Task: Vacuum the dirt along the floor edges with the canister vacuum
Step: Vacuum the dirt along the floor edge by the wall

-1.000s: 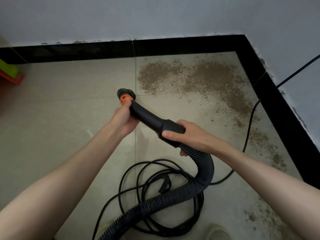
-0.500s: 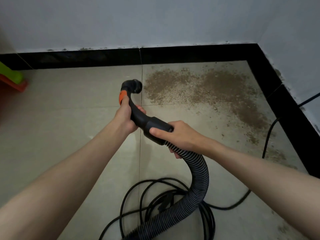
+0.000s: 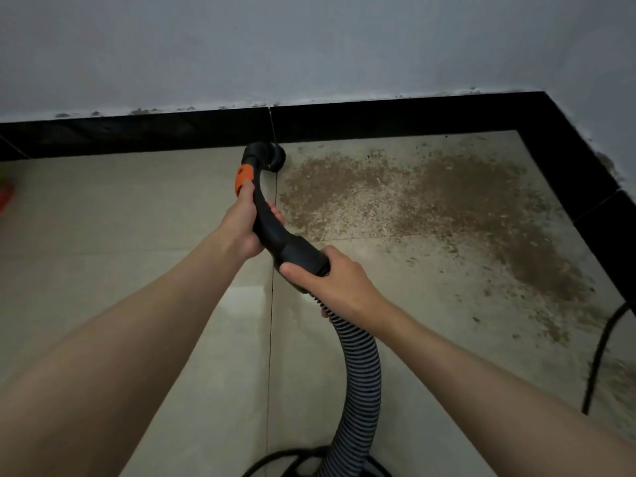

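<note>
Our left hand (image 3: 245,226) grips the black handle (image 3: 272,224) below its orange collar (image 3: 243,176); our right hand (image 3: 332,277) clasps the cuff above the ribbed hose (image 3: 361,370); the nozzle (image 3: 272,156) sits at the black skirting (image 3: 137,134), beside the dirt (image 3: 413,197).

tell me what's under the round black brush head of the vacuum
The round black brush head sits over beige floor tile by the black baseboard, at the left fringe of the brown dirt patch. Whatever lies directly beneath it is covered.

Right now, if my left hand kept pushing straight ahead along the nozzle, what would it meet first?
Probably the black baseboard: the left hand points along the nozzle, whose tip already sits by it. Depth is unclear.
</note>
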The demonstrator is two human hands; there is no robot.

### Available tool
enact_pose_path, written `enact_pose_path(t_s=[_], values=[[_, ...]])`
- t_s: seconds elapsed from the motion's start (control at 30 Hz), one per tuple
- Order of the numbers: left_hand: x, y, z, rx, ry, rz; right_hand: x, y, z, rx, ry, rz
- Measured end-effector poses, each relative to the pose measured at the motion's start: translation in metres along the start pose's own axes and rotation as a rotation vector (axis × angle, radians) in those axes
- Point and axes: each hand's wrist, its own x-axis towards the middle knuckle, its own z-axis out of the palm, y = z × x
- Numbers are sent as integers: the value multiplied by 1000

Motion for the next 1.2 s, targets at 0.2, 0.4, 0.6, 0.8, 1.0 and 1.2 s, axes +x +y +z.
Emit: enact_pose_path(t_s=[0.2,0.4,0.6,0.8,1.0,1.2], values=[[39,6,8,140,-37,10,33,14,9,90,65,-4],[65,4,19,261,27,39,55,29,8,228,70,35],[74,-9,31,363,68,78,51,44,6,250,114,68],[71,-18,51,393,35,73,43,52,-2,261,163,70],[68,-38,96,504,25,97,38,65,-27,286,252,101],[69,-53,121,559,-24,57,32,73,-44,262,311,105]])
